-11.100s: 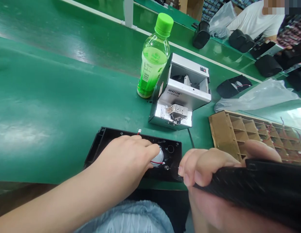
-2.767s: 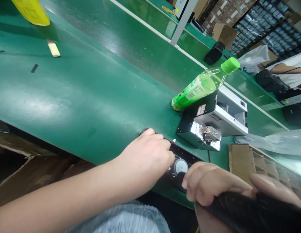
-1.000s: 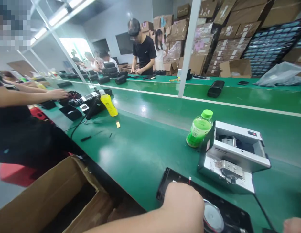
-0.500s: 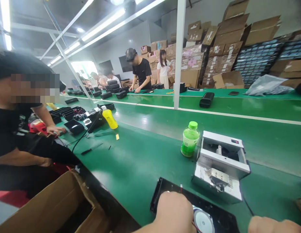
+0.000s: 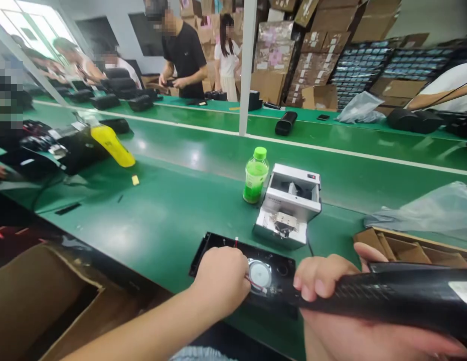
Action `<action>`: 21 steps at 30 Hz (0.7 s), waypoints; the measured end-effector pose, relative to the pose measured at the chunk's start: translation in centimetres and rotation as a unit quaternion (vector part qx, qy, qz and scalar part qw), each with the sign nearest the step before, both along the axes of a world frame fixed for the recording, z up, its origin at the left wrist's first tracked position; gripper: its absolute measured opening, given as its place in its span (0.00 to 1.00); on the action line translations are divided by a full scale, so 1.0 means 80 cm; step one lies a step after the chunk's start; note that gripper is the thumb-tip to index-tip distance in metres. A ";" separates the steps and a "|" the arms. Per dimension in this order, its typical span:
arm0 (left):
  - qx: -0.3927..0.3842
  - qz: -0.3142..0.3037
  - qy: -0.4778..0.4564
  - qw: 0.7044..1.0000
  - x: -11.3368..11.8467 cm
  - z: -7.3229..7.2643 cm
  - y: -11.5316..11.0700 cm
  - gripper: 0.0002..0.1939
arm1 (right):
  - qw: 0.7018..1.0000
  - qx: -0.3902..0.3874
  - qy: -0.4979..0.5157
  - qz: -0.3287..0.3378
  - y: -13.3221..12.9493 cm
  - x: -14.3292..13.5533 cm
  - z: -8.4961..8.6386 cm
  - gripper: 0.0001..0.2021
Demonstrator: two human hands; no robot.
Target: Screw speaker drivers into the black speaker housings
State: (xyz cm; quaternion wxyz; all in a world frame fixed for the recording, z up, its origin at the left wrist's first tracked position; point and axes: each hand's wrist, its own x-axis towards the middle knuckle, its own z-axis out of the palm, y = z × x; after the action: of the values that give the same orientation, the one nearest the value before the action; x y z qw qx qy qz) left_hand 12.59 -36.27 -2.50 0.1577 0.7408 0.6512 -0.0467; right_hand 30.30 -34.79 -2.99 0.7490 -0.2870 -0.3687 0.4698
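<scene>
My left hand (image 5: 223, 271) is curled into a fist over the left part of a black plastic panel (image 5: 282, 260). What its fingers hold is hidden. A round white-faced speaker driver (image 5: 260, 274) sits in the panel, and a thin red and black wire (image 5: 259, 287) runs out beside the fist. On the right, close to the camera, my right hand (image 5: 331, 281) is wrapped around a long black object (image 5: 402, 293) with a row of slots and a white label. Its kind does not show. Its left end overlaps the panel's right side.
Behind the panel stand a silver screw feeder (image 5: 289, 205) and a green-capped bottle (image 5: 256, 175). A divided cardboard box (image 5: 414, 250) and a plastic bag (image 5: 436, 205) lie at right. An open carton (image 5: 41, 301) is at lower left. Co-workers sit and stand across the green bench (image 5: 173, 200).
The view has shifted right and down. My right hand has come up with the long black object in it. My left fist stays on the panel.
</scene>
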 end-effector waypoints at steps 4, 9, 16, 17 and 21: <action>0.010 -0.015 -0.032 0.999 -0.004 0.001 0.006 0.08 | 0.999 0.031 -0.024 -0.004 -0.009 -0.015 0.009 0.40; 0.022 -0.072 -0.110 0.991 -0.036 0.006 0.012 0.11 | 0.992 0.081 -0.088 0.044 -0.017 -0.032 0.016 0.33; 0.096 -0.060 -0.182 0.977 -0.078 -0.007 -0.008 0.10 | 0.970 0.109 -0.153 0.156 0.006 -0.069 0.019 0.34; 0.107 -0.061 -0.185 0.975 -0.081 -0.011 -0.010 0.10 | 0.962 0.115 -0.171 0.178 0.011 -0.071 0.017 0.35; 0.147 -0.072 -0.200 0.966 -0.088 -0.029 -0.016 0.11 | 0.934 0.127 -0.242 0.230 0.026 -0.074 0.005 0.38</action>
State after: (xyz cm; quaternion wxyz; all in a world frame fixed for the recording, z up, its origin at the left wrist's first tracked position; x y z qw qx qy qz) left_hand 5.52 -37.54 -4.86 0.1699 0.7950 0.5514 0.1873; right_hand 24.38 -32.70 -2.57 0.5388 -0.2019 -0.6509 0.4952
